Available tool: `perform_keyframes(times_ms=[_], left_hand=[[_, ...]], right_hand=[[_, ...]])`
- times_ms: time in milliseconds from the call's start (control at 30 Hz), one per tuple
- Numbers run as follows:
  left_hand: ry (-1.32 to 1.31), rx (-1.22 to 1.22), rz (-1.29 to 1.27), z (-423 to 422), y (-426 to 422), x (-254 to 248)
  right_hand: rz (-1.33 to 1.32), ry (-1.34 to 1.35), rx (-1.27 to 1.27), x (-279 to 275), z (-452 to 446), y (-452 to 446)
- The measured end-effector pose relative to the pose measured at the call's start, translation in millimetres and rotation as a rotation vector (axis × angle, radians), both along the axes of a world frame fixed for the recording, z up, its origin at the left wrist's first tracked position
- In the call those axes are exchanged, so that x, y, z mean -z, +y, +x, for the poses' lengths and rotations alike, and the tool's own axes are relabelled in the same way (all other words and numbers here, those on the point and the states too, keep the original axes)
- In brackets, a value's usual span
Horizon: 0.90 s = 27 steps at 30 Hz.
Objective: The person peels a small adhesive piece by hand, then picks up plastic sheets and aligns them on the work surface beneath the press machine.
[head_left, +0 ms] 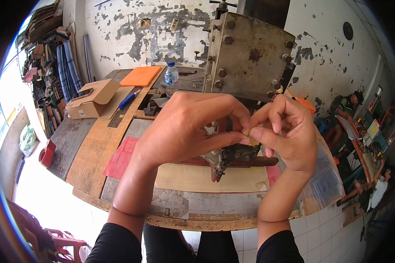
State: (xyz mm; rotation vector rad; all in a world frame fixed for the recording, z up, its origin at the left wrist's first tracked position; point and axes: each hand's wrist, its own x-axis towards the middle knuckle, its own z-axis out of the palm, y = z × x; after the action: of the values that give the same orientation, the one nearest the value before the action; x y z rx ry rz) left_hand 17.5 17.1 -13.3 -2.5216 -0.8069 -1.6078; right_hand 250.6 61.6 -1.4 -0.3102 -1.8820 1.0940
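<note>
My left hand (182, 127) and my right hand (289, 136) meet in front of the machine, fingertips pinched together. Between them seems to be something tiny, too small to name. Just behind and below my hands is a dark metal machine part (237, 154), partly covered by my fingers. Above it rises the heavy metal machine head (250, 57), with large bolts along its edges. A cream-coloured sheet (195, 177) lies flat beneath my hands, and a red sheet (122, 158) shows by my left wrist.
To the left sit a cardboard box (92, 100) with a phone (82, 94) on top, a blue cutter knife (129, 100) and an orange pad (140, 76). A water bottle (171, 76) stands beside the machine. People sit at another table (355, 140) on the right.
</note>
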Motion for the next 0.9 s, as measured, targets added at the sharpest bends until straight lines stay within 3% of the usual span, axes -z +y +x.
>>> perform_keyframes(times_ms=[300, 500, 667, 900], left_hand=[[0.039, 0.027, 0.084, -2.3, 4.9, 0.6], [0.009, -0.070, -0.030, -1.6, -2.4, -1.5], [-0.012, -0.099, -0.062, -1.1, -4.5, -2.6], [0.018, -0.137, 0.030, -3.0, -0.3, 1.7]], right_hand=[[0.012, -0.017, -0.013, 0.3, 1.1, 3.1], [0.011, -0.020, 0.013, -2.2, 0.6, -1.6], [0.288, 0.052, 0.178, 6.1, -6.1, -0.4], [0.417, -0.004, 0.316, 8.8, -9.9, -4.5]])
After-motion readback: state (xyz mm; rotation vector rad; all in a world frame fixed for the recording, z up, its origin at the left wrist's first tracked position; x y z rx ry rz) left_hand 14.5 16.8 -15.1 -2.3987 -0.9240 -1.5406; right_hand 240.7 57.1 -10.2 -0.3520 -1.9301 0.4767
